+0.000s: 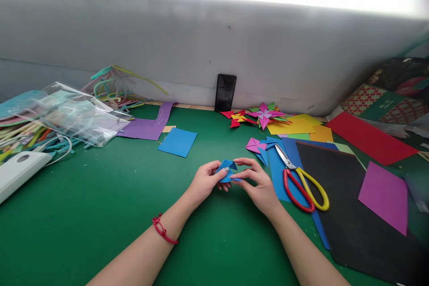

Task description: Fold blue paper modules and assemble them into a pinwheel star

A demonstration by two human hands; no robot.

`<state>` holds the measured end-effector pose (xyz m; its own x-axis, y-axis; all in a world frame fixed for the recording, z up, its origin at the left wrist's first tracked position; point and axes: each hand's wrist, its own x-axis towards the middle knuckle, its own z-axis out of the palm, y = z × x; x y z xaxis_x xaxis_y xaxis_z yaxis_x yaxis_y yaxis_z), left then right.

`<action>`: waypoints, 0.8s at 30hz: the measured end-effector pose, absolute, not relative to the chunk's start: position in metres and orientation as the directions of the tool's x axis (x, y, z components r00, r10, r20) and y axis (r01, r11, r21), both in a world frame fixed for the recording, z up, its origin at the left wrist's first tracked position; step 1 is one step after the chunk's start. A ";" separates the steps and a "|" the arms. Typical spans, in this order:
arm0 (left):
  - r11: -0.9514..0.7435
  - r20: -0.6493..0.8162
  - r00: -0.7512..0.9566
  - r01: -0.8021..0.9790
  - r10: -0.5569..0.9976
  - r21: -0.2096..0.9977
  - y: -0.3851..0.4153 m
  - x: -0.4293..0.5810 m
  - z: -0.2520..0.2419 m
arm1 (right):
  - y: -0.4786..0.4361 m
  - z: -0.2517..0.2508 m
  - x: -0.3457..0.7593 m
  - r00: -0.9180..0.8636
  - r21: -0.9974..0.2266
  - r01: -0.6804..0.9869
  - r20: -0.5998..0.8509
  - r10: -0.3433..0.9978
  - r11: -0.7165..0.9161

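A small folded piece of blue paper [226,170] is held between both hands above the green table. My left hand [208,179] grips its left side, with the thumb pressed flat on top and fingers underneath. On the other side, the fingertips of my right hand [256,183] pinch a pointed flap at its lower right corner. Beyond the hands lies a flat blue paper square [177,142]. Pink and blue folded pieces [257,146] rest just past my right hand. Scissors [303,181] with one red and one yellow handle lie partly open to the right.
A black phone [225,92] leans against the wall. Folded paper stars [264,116] and coloured sheets lie at the back right, near a black board [338,205]. Purple paper [147,128], a clear plastic bag [77,116], pipe cleaners and a white power bank [22,172] occupy the left.
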<state>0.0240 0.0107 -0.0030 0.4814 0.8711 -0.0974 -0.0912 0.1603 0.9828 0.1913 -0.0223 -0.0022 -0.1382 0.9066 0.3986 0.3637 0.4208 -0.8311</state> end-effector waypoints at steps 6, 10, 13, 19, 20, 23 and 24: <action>0.160 -0.091 0.479 -0.105 0.873 0.982 0.010 0.024 -0.003 | -0.025 0.002 0.182 0.001 -0.851 0.392 0.380 0.925 0.349; 0.170 -0.088 0.516 -0.115 0.852 0.979 0.009 0.024 -0.002 | -0.027 0.001 0.178 0.015 -0.878 0.358 0.346 0.938 0.318; 0.170 -0.083 0.533 -0.116 0.842 0.979 0.009 0.024 -0.001 | -0.027 -0.002 0.177 0.029 -0.920 0.292 0.281 0.959 0.261; 0.144 -0.078 0.542 -0.081 0.837 0.986 0.008 0.026 -0.001 | -0.023 -0.008 0.180 0.055 -0.960 0.168 0.238 0.970 0.226; 0.141 -0.079 0.544 -0.072 0.835 0.987 0.007 0.026 -0.001 | -0.023 -0.008 0.181 0.056 -0.963 0.152 0.235 0.970 0.225; 0.145 -0.093 0.558 -0.050 0.825 0.988 0.007 0.027 -0.002 | -0.020 -0.008 0.184 0.060 -0.967 0.133 0.225 0.972 0.216; 0.146 -0.095 0.563 -0.046 0.821 0.988 0.007 0.028 -0.002 | -0.020 -0.009 0.184 0.061 -0.969 0.122 0.221 0.973 0.212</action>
